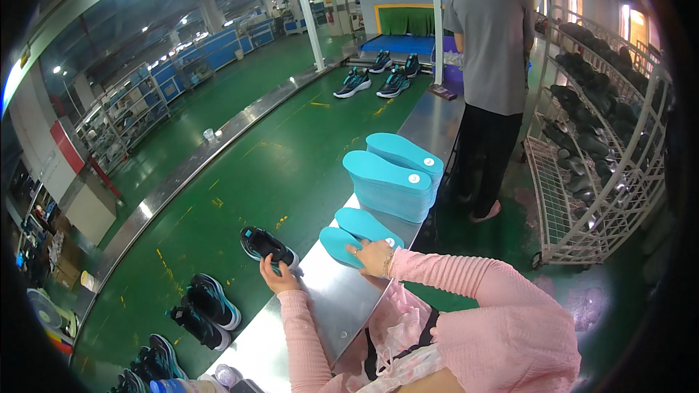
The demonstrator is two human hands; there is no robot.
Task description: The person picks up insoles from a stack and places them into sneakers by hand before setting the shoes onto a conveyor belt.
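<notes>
Our left hand [275, 271] grips a black shoe [268, 244] at the belt's [240, 175] edge, tipped toward us, while our right hand [373, 256] rests flat on a teal insole [341, 244] — loose ones near, stacks [389, 182] just behind.

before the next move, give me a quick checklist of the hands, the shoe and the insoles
1. Left hand on the black shoe: ok, fingers at its opening.
2. Right hand on a teal insole: ok, resting on it.
3. Second loose insole beside the first: ok.
4. Insole stacks upright on the steel bench: ok.
5. Insole already in the shoe: cannot tell.
6. Standing person away from the hands: ok.
</notes>
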